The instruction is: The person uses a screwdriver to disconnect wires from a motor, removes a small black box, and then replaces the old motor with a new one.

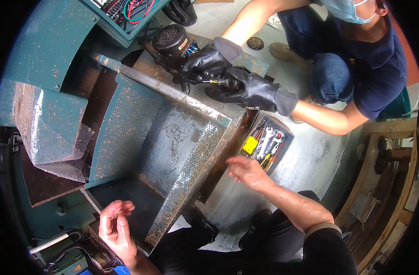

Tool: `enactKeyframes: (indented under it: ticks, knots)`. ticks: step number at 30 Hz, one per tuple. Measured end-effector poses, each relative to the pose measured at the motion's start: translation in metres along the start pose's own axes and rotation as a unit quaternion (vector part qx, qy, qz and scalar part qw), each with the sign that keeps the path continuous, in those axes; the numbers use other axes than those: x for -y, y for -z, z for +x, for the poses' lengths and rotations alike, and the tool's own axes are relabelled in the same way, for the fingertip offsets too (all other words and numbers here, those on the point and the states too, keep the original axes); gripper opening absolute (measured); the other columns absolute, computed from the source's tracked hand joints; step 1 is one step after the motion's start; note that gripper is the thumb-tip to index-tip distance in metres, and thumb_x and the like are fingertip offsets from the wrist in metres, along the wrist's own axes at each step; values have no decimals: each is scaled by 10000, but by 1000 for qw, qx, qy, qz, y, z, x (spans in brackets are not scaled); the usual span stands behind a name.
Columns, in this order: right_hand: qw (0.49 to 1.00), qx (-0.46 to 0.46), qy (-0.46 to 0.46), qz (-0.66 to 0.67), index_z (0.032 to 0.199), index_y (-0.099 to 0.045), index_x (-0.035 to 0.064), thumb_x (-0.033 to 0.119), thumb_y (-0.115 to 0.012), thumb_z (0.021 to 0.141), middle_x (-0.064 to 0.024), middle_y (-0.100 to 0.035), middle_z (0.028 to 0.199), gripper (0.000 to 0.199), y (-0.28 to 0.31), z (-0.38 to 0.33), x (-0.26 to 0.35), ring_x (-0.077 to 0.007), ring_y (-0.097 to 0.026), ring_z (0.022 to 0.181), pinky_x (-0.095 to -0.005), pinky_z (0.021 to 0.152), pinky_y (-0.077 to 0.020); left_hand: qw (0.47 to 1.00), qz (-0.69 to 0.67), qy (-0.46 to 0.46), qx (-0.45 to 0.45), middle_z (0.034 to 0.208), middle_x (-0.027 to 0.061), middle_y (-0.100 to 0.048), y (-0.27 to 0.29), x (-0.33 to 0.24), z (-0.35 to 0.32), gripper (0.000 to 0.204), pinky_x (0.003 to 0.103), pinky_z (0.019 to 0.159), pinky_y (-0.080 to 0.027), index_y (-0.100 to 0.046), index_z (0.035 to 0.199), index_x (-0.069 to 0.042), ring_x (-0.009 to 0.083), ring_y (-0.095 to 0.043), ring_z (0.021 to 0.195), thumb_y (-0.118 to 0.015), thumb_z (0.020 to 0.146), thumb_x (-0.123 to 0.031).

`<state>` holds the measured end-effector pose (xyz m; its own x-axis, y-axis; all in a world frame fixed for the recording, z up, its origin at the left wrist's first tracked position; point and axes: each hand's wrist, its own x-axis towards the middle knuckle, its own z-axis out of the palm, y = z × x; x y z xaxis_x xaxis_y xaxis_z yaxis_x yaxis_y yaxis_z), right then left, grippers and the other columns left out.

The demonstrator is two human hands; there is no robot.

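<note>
My left hand (119,231) is raised at the near left corner of a green metal chip tray (127,123), its fingers loosely curved and apart with nothing in them. My right hand (249,173) hovers beyond the tray's right side, beside an open toolbox (288,137); it too is open and bare. Wet-looking sheen covers both hands. Across the tray, a co-worker's two black-gloved hands (246,89) hold a thin part with a brass-coloured piece (213,82) next to a black pump motor (169,39). The gloves hide most of that part.
Inside the toolbox lie wrenches (266,140) and a yellow item (250,145). Metal chips litter the tray and the green machine housing (49,46). Clear plastic sheeting (58,151) hangs at left. An open wiring box (127,16) is at the top; a wooden frame (379,151) stands at right.
</note>
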<state>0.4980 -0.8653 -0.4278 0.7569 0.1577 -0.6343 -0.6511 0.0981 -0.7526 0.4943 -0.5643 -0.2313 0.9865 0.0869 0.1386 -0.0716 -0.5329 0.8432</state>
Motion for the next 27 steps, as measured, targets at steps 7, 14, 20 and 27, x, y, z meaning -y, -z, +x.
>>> enactKeyframes:
  ticks: [7, 14, 20, 27]
  knots:
    - [999, -8, -2, 38, 1210, -556, -11, 146, -569, 924, -57, -642, 855, 327, -15, 10, -7, -107, -571, 676, -242, 614, -475, 994, -67, 80, -34, 1008, 167, -678, 6, -3, -1, 225, 356, 855, -526, -618, 1089, 64, 240, -664, 931, -606, 882, -25]
    - [998, -40, 23, 52, 1015, -580, 42, 130, -536, 934, -40, -610, 747, 126, -2, 3, -18, -88, -533, 550, -213, 495, -439, 996, -28, -2, 81, 1050, 125, -684, 10, 0, 1, 269, 325, 857, -525, -624, 1153, 6, 201, -661, 969, -628, 886, -16]
    - [998, -33, 23, 49, 1038, -572, 22, 120, -537, 922, -57, -623, 771, 156, -1, 10, -24, -102, -545, 575, -220, 505, -439, 998, -24, 12, 59, 1040, 118, -683, 12, -3, -1, 250, 314, 853, -519, -625, 1137, 16, 186, -660, 943, -614, 888, -5]
    - [998, -33, 3, 61, 1161, -582, -22, 123, -563, 909, -49, -647, 805, 291, -15, 7, 0, -90, -551, 623, -227, 574, -461, 999, -39, 30, 4, 1003, 159, -684, 13, -2, 1, 239, 313, 832, -520, -616, 1108, 64, 212, -665, 920, -621, 886, -24]
